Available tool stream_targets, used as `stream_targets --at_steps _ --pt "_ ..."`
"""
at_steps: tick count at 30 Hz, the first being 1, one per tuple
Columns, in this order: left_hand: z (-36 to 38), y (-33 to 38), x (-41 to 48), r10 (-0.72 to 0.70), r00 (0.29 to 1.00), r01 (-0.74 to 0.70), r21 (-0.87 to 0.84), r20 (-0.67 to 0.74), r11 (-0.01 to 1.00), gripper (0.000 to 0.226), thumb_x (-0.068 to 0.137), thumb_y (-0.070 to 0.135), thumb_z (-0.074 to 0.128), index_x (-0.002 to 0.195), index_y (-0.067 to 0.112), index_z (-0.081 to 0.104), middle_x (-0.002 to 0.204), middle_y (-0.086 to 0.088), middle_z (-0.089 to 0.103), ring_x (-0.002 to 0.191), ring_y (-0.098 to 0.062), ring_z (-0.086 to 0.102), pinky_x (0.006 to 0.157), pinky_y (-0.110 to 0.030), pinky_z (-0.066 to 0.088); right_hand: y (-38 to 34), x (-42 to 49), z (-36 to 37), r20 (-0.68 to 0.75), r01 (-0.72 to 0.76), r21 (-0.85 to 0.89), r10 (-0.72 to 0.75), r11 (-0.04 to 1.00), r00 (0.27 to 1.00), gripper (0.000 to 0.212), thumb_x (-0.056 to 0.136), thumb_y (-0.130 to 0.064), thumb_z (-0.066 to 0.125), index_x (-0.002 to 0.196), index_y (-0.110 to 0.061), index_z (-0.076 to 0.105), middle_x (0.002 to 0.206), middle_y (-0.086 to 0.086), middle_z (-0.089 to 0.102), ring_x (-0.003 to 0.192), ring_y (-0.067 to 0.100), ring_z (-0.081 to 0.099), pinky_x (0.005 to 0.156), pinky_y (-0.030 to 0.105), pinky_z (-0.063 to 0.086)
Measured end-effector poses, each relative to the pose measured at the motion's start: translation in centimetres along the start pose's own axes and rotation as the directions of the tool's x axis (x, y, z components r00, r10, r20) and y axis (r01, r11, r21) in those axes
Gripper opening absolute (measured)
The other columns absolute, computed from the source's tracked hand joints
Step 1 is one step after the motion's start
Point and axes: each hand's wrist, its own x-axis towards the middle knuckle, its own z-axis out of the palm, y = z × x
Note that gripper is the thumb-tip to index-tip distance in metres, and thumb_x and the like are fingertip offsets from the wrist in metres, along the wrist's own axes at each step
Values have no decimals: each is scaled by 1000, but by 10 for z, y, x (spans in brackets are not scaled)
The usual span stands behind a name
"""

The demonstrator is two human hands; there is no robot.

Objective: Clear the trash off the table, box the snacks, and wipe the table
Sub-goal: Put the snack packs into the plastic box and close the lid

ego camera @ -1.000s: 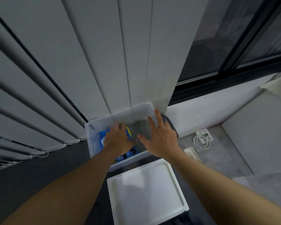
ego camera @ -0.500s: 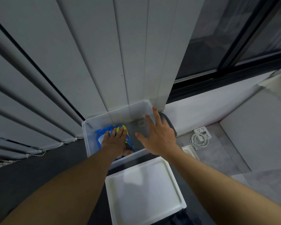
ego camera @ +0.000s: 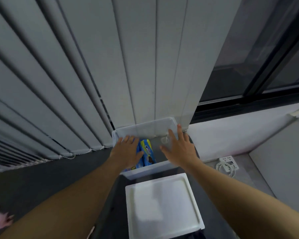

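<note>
Snack packs lie in the translucent box, just right of the left hand's fingers and left of the right hand's. The likely risk is that an uneven push skids the light box toward the blinds, or leaves the packs too proud for the lid lying back by the wrists. The left hand reaches in flat, fingers straight and close, thumb over a blue pack. The right hand is palm-down, fingers splayed, tips near the far rim.
</note>
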Motion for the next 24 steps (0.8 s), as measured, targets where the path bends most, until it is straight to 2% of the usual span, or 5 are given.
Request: stream_targets --at_steps 5,11,15,18,24 --pt "-18 -16 -41 -89 989 79 -83 -116 993 66 104 51 28 159 18 14 167 -7 12 154 -26 7 123 -44 9 -25 -9 -12 -57 70 -43 -73 997 996 72 95 -63 38 155 -30 17 165 8 10 150 37 11 117 61 18" --pt "-12 -46 -98 -196 965 160 -203 -173 966 64 103 47 34 158 17 20 161 -10 29 146 -29 29 119 -45 27 -79 -30 -14 -23 220 44 -220 974 975 68 98 -58 43 154 -24 25 159 5 30 145 29 29 116 48 30" --pt "1 -68 -138 -290 944 245 -257 -158 935 65 103 49 34 158 18 21 163 -9 27 149 -29 26 120 -46 25 -114 -44 2 -8 336 122 -338 934 941 63 95 -56 51 146 -21 39 144 4 49 131 28 46 109 42 39" --pt "16 -90 -173 -358 926 311 -299 -119 902 67 103 51 30 160 19 14 165 -6 22 150 -28 22 121 -45 22 -144 -59 18 -6 406 105 -408 908 913 67 93 -57 53 148 -22 39 149 5 46 137 29 42 113 43 35" --pt "48 -121 -230 -502 865 469 -367 7 804 70 103 50 35 160 17 11 164 -9 22 151 -27 22 122 -42 21 -203 -80 47 -134 641 40 -632 766 763 64 89 -46 63 143 -15 47 139 6 52 129 25 46 109 40 38"
